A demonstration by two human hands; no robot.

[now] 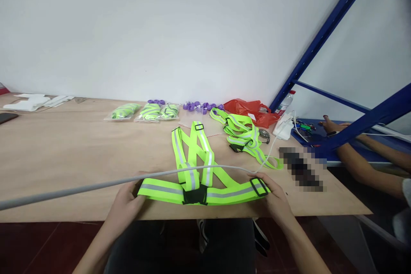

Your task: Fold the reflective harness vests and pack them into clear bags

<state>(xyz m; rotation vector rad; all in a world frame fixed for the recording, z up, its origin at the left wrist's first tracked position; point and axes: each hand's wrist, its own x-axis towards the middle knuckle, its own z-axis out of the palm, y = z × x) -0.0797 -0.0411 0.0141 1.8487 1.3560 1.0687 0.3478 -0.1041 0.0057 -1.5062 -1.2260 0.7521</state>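
Note:
A neon green reflective harness [193,175] with grey stripes lies spread near the table's front edge, its black buckle [195,194] at the middle of the waist strap. My left hand [130,199] grips the left end of that strap. At the other end, beside a black slider, my right hand [272,192] holds the strap between thumb and fingers. The shoulder straps reach away from me and cross. A grey cable [128,180] passes over the harness. Behind it to the right lies a loose heap of similar green straps [244,133].
Bagged green straps [124,111], purple pieces [197,106] and a red plastic bag [248,109] line the back. A white power strip [284,127] and bottle [286,102] stand right, near a blue frame [324,21]. Another person's arms [362,165] rest beyond. White sheets [30,102] lie far left.

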